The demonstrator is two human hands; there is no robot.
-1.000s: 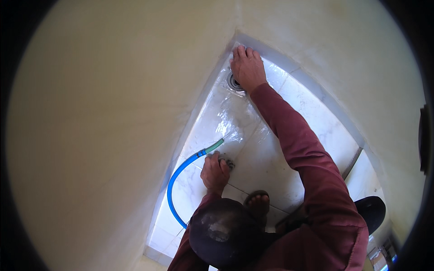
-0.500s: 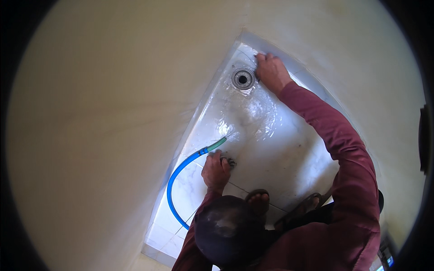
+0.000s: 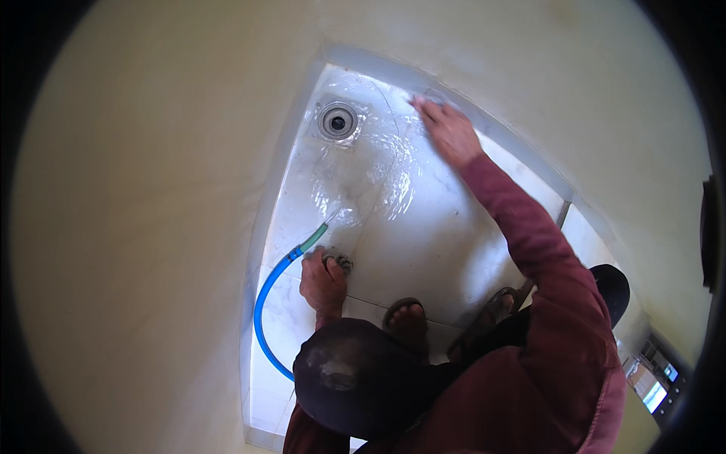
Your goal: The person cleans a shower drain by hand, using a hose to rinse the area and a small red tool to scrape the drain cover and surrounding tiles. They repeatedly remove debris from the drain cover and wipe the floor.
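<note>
My left hand (image 3: 324, 286) is low over the wet white floor, its fingers closed round a small, round, dark-grey piece with a ridged or slotted surface (image 3: 338, 263); its kind is not clear. Just beyond those fingers lies the green tip (image 3: 314, 237) of a blue hose (image 3: 261, 314), with water running from it across the tiles. My right hand (image 3: 450, 135) reaches forward, fingers stretched out on the floor beside the far wall's base, slightly smeared by motion. Nothing shows in it. A round metal floor drain (image 3: 337, 121) sits uncovered in the far corner, left of my right hand.
Beige walls (image 3: 174, 197) rise close on the left and far sides, with a grey skirting (image 3: 363, 62) along the floor. My sandalled feet (image 3: 408, 316) and dark-trousered knees (image 3: 355, 371) take up the near side. Wet marble-patterned tiles (image 3: 423, 250) lie between my hands.
My right hand has moved away from the drain, rightward along the wall's base. My left hand stays by the hose tip with the round piece. The view has turned, shifting the floor leftward.
</note>
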